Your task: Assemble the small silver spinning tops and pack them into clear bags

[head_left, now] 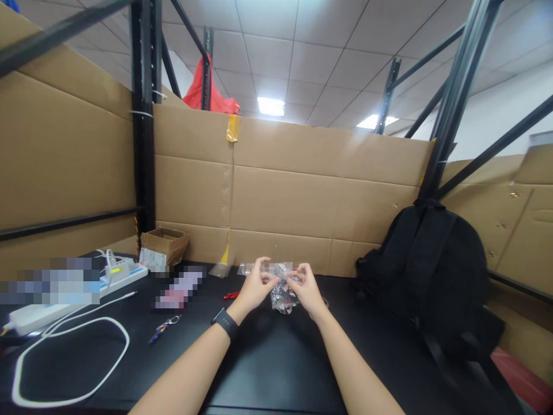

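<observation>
Both my hands meet over the middle of the black table, gripping a clear plastic bag (284, 297) between them. My left hand (258, 283), with a dark watch (225, 324) on its wrist, pinches the bag's left side between thumb and fingers. On the opposite side my right hand (307, 288) pinches it the same way. The bag is crinkled and shiny, and small contents in its lower part are too unclear to name. A red item (232, 295) lies just left of my left hand, partly hidden behind it.
A black backpack (427, 271) stands on the right. To the left are a white cable (125, 346), a power strip (38, 314), a keychain (163, 329) and a small cardboard box (166, 245). Cardboard walls (294, 196) and black metal posts (143, 127) enclose the table (276, 369).
</observation>
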Demonstrator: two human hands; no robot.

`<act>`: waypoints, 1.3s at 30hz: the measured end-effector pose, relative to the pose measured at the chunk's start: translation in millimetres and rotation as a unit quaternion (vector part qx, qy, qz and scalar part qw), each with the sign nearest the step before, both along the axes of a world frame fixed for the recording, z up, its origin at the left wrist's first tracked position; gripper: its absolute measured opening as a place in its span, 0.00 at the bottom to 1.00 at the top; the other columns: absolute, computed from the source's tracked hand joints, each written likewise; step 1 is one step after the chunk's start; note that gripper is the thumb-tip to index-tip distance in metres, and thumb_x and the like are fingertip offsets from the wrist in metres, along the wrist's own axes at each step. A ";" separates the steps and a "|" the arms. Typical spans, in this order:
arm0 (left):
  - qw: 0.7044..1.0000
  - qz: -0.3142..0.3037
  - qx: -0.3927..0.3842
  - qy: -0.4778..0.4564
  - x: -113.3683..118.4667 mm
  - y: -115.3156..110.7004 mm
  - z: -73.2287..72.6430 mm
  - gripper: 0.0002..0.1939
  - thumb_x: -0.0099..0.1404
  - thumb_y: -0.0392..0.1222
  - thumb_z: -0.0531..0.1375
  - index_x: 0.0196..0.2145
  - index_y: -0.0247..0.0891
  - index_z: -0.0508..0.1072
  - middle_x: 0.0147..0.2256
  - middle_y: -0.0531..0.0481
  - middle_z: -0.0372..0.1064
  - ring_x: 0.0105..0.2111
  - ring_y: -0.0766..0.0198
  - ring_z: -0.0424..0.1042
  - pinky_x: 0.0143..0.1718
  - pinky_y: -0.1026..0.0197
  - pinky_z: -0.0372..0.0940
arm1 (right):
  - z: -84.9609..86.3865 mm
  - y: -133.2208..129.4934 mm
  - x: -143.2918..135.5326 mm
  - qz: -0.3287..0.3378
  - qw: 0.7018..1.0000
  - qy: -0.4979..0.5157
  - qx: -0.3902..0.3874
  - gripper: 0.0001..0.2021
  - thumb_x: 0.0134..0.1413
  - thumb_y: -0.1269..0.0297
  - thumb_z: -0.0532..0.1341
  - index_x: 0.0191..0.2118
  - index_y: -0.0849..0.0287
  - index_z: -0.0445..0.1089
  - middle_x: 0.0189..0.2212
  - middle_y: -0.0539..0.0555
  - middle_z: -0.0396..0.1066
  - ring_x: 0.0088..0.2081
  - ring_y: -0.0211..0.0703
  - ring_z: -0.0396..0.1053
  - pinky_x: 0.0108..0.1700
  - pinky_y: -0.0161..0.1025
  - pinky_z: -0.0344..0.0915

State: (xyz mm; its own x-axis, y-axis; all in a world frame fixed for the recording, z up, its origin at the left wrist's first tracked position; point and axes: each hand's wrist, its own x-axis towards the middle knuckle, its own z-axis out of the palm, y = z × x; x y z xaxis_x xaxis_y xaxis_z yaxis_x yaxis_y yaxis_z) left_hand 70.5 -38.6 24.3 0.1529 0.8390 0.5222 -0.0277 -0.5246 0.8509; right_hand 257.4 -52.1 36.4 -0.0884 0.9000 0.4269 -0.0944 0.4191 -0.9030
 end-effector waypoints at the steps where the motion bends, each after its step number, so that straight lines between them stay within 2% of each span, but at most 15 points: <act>1: 1.000 0.014 0.008 -0.005 -0.4 -0.9 0.4 0.29 0.61 0.45 0.67 0.55 0.42 0.59 0.35 0.50 0.77 0.35 0.61 0.79 0.40 0.59 0.70 | 0.6 0.1 0.5 0.005 1.000 -0.006 0.008 0.20 0.46 0.58 0.71 0.35 0.53 0.57 0.40 0.52 0.77 0.27 0.40 0.74 0.29 0.36 0.66; 5: 0.998 0.032 0.050 0.011 -4.8 -4.3 7.8 0.15 0.65 0.47 0.64 0.46 0.40 0.67 0.38 0.46 0.78 0.38 0.60 0.78 0.41 0.60 0.70 | 3.8 -1.5 1.3 0.010 0.998 -0.055 0.021 0.14 0.47 0.56 0.70 0.28 0.58 0.67 0.38 0.56 0.77 0.30 0.44 0.75 0.33 0.40 0.69; 8: 0.992 -0.012 0.103 0.077 -9.7 -7.2 16.6 0.09 0.66 0.45 0.63 0.40 0.37 0.78 0.43 0.43 0.79 0.44 0.56 0.77 0.48 0.57 0.68 | 6.2 -3.6 2.3 0.002 0.997 -0.073 0.027 0.12 0.47 0.57 0.70 0.34 0.60 0.76 0.36 0.57 0.77 0.30 0.44 0.74 0.34 0.40 0.70; 11: 0.984 -0.019 0.126 0.124 -12.9 -9.2 21.5 0.11 0.65 0.42 0.63 0.44 0.39 0.82 0.46 0.43 0.79 0.45 0.56 0.76 0.49 0.55 0.67 | 8.5 -5.7 5.5 0.013 0.997 -0.074 0.029 0.16 0.47 0.58 0.70 0.42 0.59 0.79 0.35 0.55 0.78 0.30 0.43 0.74 0.34 0.40 0.70; 15: 0.985 0.045 0.106 0.132 -12.8 -8.6 19.4 0.19 0.64 0.41 0.63 0.53 0.40 0.78 0.42 0.44 0.79 0.33 0.61 0.73 0.38 0.59 0.67 | 10.7 -6.8 10.5 0.035 0.996 -0.077 0.014 0.27 0.51 0.58 0.69 0.57 0.58 0.73 0.25 0.51 0.77 0.26 0.42 0.73 0.34 0.40 0.70; 16: 0.984 0.049 0.106 0.131 -12.3 -8.2 18.3 0.20 0.64 0.41 0.63 0.54 0.40 0.77 0.41 0.44 0.79 0.32 0.61 0.72 0.37 0.59 0.67 | 11.1 -6.9 11.5 0.042 0.997 -0.071 0.013 0.30 0.51 0.58 0.69 0.60 0.58 0.71 0.28 0.53 0.78 0.26 0.42 0.73 0.34 0.40 0.70; 18: 0.984 0.046 0.108 0.132 -11.0 -8.0 16.8 0.22 0.64 0.42 0.63 0.56 0.39 0.76 0.39 0.45 0.79 0.31 0.63 0.71 0.36 0.60 0.66 | 12.3 -7.1 13.5 0.058 0.997 -0.050 0.014 0.35 0.50 0.59 0.70 0.65 0.53 0.65 0.46 0.58 0.78 0.26 0.40 0.73 0.32 0.40 0.71; 20: 0.985 0.035 0.102 0.135 -9.7 -8.5 16.2 0.24 0.64 0.43 0.63 0.58 0.38 0.74 0.36 0.46 0.78 0.27 0.64 0.68 0.33 0.62 0.64 | 14.1 -7.9 15.7 0.077 0.996 -0.033 0.019 0.41 0.48 0.62 0.71 0.68 0.44 0.58 0.64 0.62 0.62 0.26 0.37 0.74 0.30 0.40 0.71; 22: 0.987 0.012 0.089 0.135 -8.8 -9.3 15.7 0.30 0.64 0.42 0.63 0.63 0.38 0.68 0.39 0.46 0.78 0.24 0.67 0.65 0.30 0.63 0.63 | 16.0 -9.1 17.7 0.094 0.995 -0.024 0.022 0.44 0.47 0.63 0.71 0.69 0.39 0.53 0.71 0.61 0.48 0.26 0.35 0.74 0.29 0.39 0.71; 23: 0.988 -0.002 0.085 0.131 -8.7 -9.5 15.2 0.33 0.64 0.42 0.63 0.66 0.39 0.64 0.44 0.44 0.78 0.23 0.69 0.64 0.29 0.64 0.63 | 16.6 -9.5 18.3 0.095 0.995 -0.019 0.021 0.45 0.47 0.63 0.71 0.69 0.38 0.52 0.71 0.62 0.48 0.27 0.35 0.74 0.30 0.39 0.72; 24: 0.988 -0.014 0.084 0.126 -8.8 -9.4 14.5 0.37 0.63 0.41 0.64 0.68 0.41 0.59 0.51 0.41 0.75 0.23 0.71 0.63 0.29 0.64 0.63 | 16.7 -9.7 18.7 0.091 0.996 -0.011 0.017 0.46 0.47 0.63 0.72 0.69 0.38 0.51 0.70 0.62 0.50 0.28 0.36 0.75 0.31 0.39 0.72; 26: 0.989 -0.029 0.090 0.111 -9.6 -8.2 12.5 0.43 0.63 0.40 0.64 0.71 0.47 0.51 0.65 0.37 0.59 0.24 0.73 0.63 0.30 0.64 0.65 | 15.3 -9.3 18.5 0.077 0.997 0.005 -0.001 0.45 0.48 0.61 0.72 0.68 0.41 0.50 0.63 0.61 0.62 0.30 0.36 0.74 0.34 0.39 0.73; 29: 0.991 -0.024 0.098 0.090 -10.7 -5.5 9.1 0.47 0.62 0.39 0.64 0.72 0.51 0.44 0.71 0.36 0.44 0.25 0.75 0.64 0.32 0.62 0.68 | 10.1 -7.9 16.2 0.084 0.995 -0.002 -0.051 0.42 0.49 0.58 0.72 0.66 0.45 0.51 0.43 0.54 0.75 0.29 0.39 0.74 0.34 0.40 0.73; 33: 0.992 -0.005 0.102 0.073 -9.5 -4.3 7.7 0.43 0.63 0.38 0.62 0.70 0.50 0.49 0.69 0.36 0.47 0.28 0.74 0.69 0.36 0.60 0.71 | 4.1 -6.4 11.6 0.105 0.991 -0.037 -0.074 0.44 0.43 0.60 0.75 0.63 0.50 0.52 0.31 0.48 0.75 0.25 0.40 0.73 0.32 0.40 0.71; 39: 0.991 0.028 0.109 0.072 -7.6 -5.6 9.8 0.31 0.67 0.38 0.59 0.65 0.46 0.56 0.64 0.39 0.57 0.35 0.68 0.74 0.38 0.60 0.71 | 0.7 -0.7 8.5 0.032 0.997 -0.009 -0.064 0.36 0.42 0.60 0.75 0.53 0.51 0.54 0.27 0.45 0.73 0.24 0.38 0.72 0.29 0.34 0.65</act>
